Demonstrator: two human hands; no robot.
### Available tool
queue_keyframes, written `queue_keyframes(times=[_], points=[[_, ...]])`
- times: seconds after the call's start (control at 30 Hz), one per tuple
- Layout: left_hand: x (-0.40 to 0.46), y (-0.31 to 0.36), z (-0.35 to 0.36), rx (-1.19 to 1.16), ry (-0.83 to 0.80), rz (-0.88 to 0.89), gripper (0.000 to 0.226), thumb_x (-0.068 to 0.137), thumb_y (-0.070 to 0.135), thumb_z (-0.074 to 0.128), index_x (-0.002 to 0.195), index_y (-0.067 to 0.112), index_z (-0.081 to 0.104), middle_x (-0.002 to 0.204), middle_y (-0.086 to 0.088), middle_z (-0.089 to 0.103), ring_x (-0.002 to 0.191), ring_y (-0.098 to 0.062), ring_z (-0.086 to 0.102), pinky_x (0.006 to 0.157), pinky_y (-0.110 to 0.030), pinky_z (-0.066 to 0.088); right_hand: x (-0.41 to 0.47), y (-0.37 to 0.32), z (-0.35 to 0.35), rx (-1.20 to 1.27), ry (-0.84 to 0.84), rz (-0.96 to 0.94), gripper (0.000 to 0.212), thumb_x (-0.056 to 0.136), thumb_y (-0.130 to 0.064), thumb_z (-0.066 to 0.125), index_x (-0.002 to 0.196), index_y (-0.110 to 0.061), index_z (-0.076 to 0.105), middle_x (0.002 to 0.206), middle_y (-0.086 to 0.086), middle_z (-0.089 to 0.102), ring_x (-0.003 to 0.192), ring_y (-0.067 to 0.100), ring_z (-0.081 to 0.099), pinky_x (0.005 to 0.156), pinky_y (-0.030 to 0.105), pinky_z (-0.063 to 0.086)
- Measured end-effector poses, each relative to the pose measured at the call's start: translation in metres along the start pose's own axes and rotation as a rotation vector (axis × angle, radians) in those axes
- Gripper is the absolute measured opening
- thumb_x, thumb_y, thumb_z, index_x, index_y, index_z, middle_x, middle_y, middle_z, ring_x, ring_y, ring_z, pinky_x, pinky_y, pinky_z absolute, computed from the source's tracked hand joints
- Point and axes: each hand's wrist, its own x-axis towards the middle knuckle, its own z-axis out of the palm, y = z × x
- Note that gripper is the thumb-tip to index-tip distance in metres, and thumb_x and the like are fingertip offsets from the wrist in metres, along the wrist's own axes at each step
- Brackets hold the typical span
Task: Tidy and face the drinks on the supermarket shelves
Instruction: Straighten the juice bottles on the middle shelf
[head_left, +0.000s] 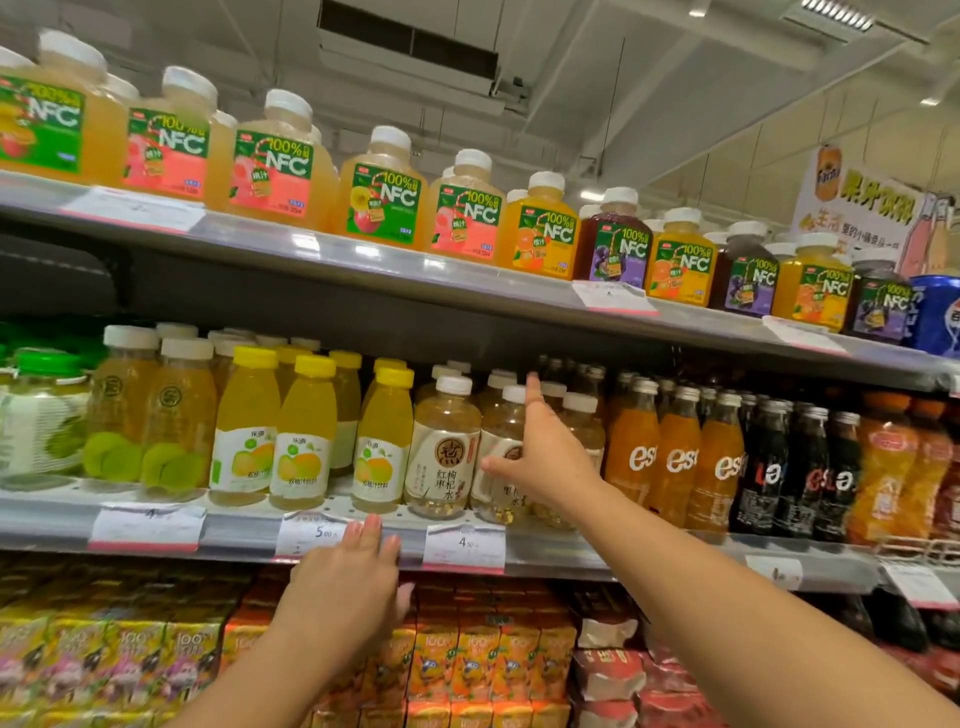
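The middle shelf (249, 535) carries the drinks nearest the hands. Far left of both hands stand green-capped bottles (44, 415), then white-capped bottles with lime-slice labels (176, 415).

The left hand (345, 587) is raised to the front edge of the middle shelf, fingers straight and together, gripping nothing. Its fingertips (371, 525) lie over the price rail, between the 5.00 price tag (306, 535) and the 4.50 price tag (464, 543). Directly above these fingertips stands a yellow-capped juice bottle (383, 441); two more yellow-capped bottles (275, 431) stand to the left of it. Below the left hand, orange juice cartons (457, 660) fill the lower shelf.

Just right of the left fingertips and above them stands a clear white-capped tea bottle (444, 447), label facing forward.

The right hand (545, 457) is spread, index finger (534, 392) extended upward, thumb pointing left. The hand covers the front of a second tea bottle (501, 447); whether the palm touches it cannot be determined. No finger curls around a bottle.

Right of the right hand stand orange est bottles (675, 457), then dark est bottles (800, 467).

Above both hands, the top shelf (363, 254) holds a row of NFC juice bottles (382, 192).
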Motion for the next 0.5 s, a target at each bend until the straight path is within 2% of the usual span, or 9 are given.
queue_keyframes(times=[0.07, 0.13, 0.2, 0.23, 0.33, 0.4, 0.5], points=[[-0.001, -0.001, 0.002, -0.016, 0.025, -0.010, 0.064, 0.096, 0.058, 0.024, 0.146, 0.018, 0.027, 0.159, -0.012, 0.016, 0.143, -0.028, 0.027, 0.094, -0.044, 0.045, -0.025, 0.004, 0.008, 0.003, 0.145, -0.079, 0.101, 0.084, -0.046, 0.070, 0.151, -0.038, -0.006, 0.162, -0.004, 0.017, 0.117, 0.017, 0.057, 0.079, 0.024, 0.050], [-0.001, -0.002, 0.004, -0.016, 0.041, -0.015, 0.066, 0.096, 0.059, 0.023, 0.147, 0.017, 0.027, 0.159, -0.012, 0.017, 0.143, -0.028, 0.026, 0.094, -0.044, 0.045, -0.055, 0.014, 0.021, 0.018, 0.223, -0.190, 0.084, 0.090, -0.040, 0.063, 0.150, -0.036, 0.005, 0.160, -0.011, 0.013, 0.132, 0.012, 0.042, 0.093, 0.024, 0.042], [-0.001, -0.001, 0.005, -0.010, 0.048, -0.012, 0.067, 0.096, 0.059, 0.022, 0.147, 0.017, 0.028, 0.159, -0.012, 0.018, 0.143, -0.027, 0.027, 0.093, -0.044, 0.046, -0.085, 0.030, 0.035, 0.000, 0.162, -0.237, 0.073, 0.093, -0.037, 0.058, 0.151, -0.031, 0.013, 0.159, -0.012, 0.012, 0.144, 0.010, 0.020, 0.108, 0.025, 0.027], [-0.001, -0.002, 0.006, -0.011, 0.052, -0.013, 0.066, 0.096, 0.060, 0.022, 0.146, 0.017, 0.029, 0.159, -0.012, 0.019, 0.142, -0.027, 0.029, 0.092, -0.044, 0.047, -0.097, 0.039, 0.042, -0.043, 0.121, -0.235, 0.069, 0.094, -0.036, 0.056, 0.151, -0.028, 0.018, 0.159, -0.010, 0.013, 0.146, 0.011, 0.014, 0.113, 0.027, 0.021], [-0.003, -0.001, 0.006, -0.016, 0.057, -0.026, 0.060, 0.096, 0.059, 0.024, 0.138, 0.017, 0.034, 0.156, -0.011, 0.023, 0.137, -0.027, 0.034, 0.085, -0.044, 0.049, -0.120, 0.068, 0.052, -0.196, 0.076, -0.163, 0.059, 0.096, -0.038, 0.049, 0.150, -0.025, 0.029, 0.160, -0.005, 0.012, 0.146, 0.018, 0.011, 0.117, 0.037, 0.017], [-0.003, 0.002, 0.006, -0.006, 0.044, -0.037, 0.060, 0.096, 0.057, 0.025, 0.138, 0.016, 0.034, 0.157, -0.012, 0.021, 0.140, -0.027, 0.030, 0.086, -0.045, 0.049, -0.125, 0.086, 0.051, -0.281, 0.050, -0.080, 0.058, 0.098, -0.041, 0.044, 0.151, -0.027, 0.027, 0.161, -0.003, 0.005, 0.147, 0.020, 0.007, 0.118, 0.038, 0.017], [-0.001, 0.010, 0.005, -0.017, 0.014, -0.080, 0.060, 0.096, 0.057, 0.027, 0.138, 0.017, 0.041, 0.156, -0.013, 0.024, 0.141, -0.028, 0.026, 0.089, -0.045, 0.050, -0.128, 0.109, 0.047, -0.420, -0.066, -0.078, 0.066, 0.098, -0.042, 0.040, 0.155, -0.031, 0.010, 0.161, -0.005, -0.018, 0.149, 0.021, -0.005, 0.120, 0.038, 0.011]])
